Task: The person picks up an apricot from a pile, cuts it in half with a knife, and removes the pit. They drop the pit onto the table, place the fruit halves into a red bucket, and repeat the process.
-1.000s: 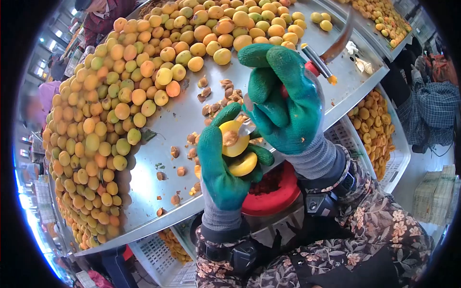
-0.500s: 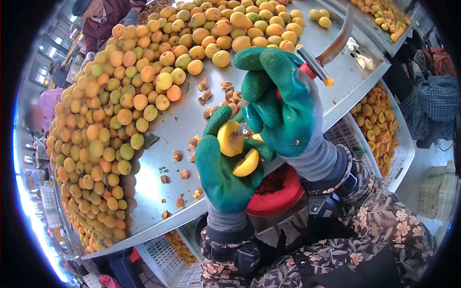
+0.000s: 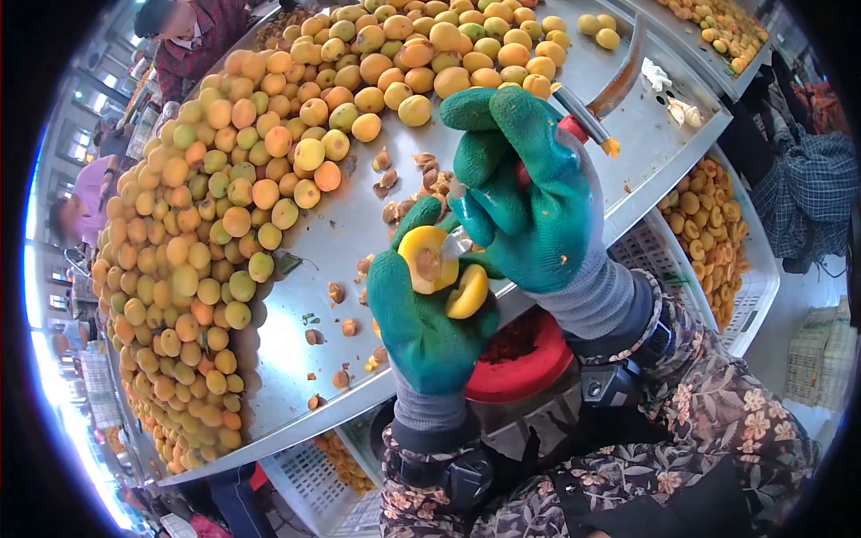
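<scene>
My left hand [image 3: 430, 332], in a green coated glove, is closed around a cut apricot [image 3: 429, 260], with its pale inner face showing. Against that palm rests another apricot piece [image 3: 467, 291]. My right hand [image 3: 529, 188], gloved alike, grips a red-handled tool [image 3: 572, 130]. A small shiny metal tip [image 3: 456, 246] shows below the right fingers, right at the cut fruit. Most of the handle is hidden by the glove. Beyond the right hand, a metal tube with orange pulp on its end and a curved brownish metal piece [image 3: 628, 76] stick out.
Whole apricots [image 3: 215, 179] are heaped across the metal table [image 3: 296, 359]. Apricot stones [image 3: 435, 179] lie near my hands. A red bucket [image 3: 529, 368] stands below the table edge, beside a white crate [image 3: 753, 287] of apricot halves [image 3: 704, 224]. Another person [image 3: 193, 45] is at the far left.
The metal tip has moved onto the cut apricot, whose inner face now shows more. The second piece has turned in my left palm. The view has shifted slightly.
</scene>
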### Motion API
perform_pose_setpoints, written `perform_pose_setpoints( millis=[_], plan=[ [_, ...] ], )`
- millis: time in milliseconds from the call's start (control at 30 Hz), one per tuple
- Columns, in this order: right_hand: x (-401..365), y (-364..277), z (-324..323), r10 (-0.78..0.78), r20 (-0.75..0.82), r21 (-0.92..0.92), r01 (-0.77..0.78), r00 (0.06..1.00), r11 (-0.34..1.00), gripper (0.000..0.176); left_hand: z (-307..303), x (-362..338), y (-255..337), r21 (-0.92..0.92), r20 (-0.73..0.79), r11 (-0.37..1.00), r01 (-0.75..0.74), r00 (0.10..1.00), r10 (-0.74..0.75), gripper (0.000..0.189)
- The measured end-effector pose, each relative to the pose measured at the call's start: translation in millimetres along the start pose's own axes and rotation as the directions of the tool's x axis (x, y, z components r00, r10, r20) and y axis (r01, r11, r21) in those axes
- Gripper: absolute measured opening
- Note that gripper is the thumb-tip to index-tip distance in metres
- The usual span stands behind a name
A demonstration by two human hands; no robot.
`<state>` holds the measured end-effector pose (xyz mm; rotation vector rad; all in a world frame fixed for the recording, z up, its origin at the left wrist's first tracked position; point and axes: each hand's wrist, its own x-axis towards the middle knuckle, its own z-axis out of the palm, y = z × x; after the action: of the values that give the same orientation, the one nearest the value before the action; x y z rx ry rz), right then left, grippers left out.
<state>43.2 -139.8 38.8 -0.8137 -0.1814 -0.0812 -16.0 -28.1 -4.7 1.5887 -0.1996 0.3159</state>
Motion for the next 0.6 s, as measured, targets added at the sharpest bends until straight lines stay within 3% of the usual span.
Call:
perform_pose_setpoints(
  millis=[67, 167, 233, 267, 300, 333, 367, 400, 433, 467, 533, 600],
  plan=[
    [0, -1, -3, 0.031, 0.066, 0.042, -0.034, 0.997, 0.999, 0.037, 0, 0, -1, -0.059, -0.028, 0.998, -0.010, 1.000, 0.008, 0.048],
    [-2, -4, 2, 0.011, 0.040, -0.015, -0.011, 0.999, 1.000, 0.038, -2, -3, 1, -0.140, 0.017, 0.983, 0.120, 0.993, -0.119, 0.048],
    [-6, -5, 9, -0.010, 0.017, -0.077, 0.012, 1.000, 0.997, 0.039, -1, -3, -9, 0.173, -0.050, 0.973, -0.153, 0.985, 0.164, 0.057],
    [-8, -4, 11, -0.021, 0.005, -0.108, 0.022, 1.000, 0.994, 0.039, -1, -2, -4, 0.173, -0.049, 0.973, -0.153, 0.985, 0.163, 0.057],
    [-11, 3, 10, 0.071, -0.035, 0.027, -0.071, 0.997, 0.997, 0.040, 0, -1, 6, -0.217, -0.110, 0.969, 0.119, 0.983, -0.145, 0.053],
    [-12, 6, 7, 0.073, -0.036, 0.028, -0.072, 0.997, 0.997, 0.040, 1, 1, 13, -0.575, -0.048, 0.746, 0.337, 0.896, -0.442, 0.049],
    [-13, 8, 5, 0.026, 0.046, -0.013, -0.026, 0.999, 1.000, 0.036, 0, -2, 9, -0.573, -0.049, 0.745, 0.340, 0.894, -0.445, 0.049],
    [-14, 9, 4, -0.017, 0.130, -0.049, 0.024, 0.991, 0.998, 0.032, -1, -7, 1, -0.085, -0.126, 0.976, 0.200, 0.970, -0.209, 0.041],
    [-17, 10, 14, -0.038, 0.033, 0.038, 0.036, 0.999, 0.999, 0.033, -2, -9, -2, 0.428, -0.066, 0.904, -0.012, 0.997, 0.044, 0.035],
    [-16, 10, 14, -0.036, 0.035, 0.039, 0.035, 0.999, 0.999, 0.033, 0, -9, -4, 0.429, -0.069, 0.903, -0.011, 0.997, 0.045, 0.035],
    [-9, 9, 6, 0.028, 0.090, 0.121, -0.039, 0.996, 0.992, 0.029, 5, -4, -6, 0.070, -0.182, 0.996, 0.061, 0.982, -0.047, 0.032],
    [-2, 9, -7, 0.094, 0.146, 0.196, -0.122, 0.985, 0.973, 0.031, 8, -3, -7, 0.169, -0.187, 0.985, 0.022, 0.982, 0.010, 0.033]
  ],
)
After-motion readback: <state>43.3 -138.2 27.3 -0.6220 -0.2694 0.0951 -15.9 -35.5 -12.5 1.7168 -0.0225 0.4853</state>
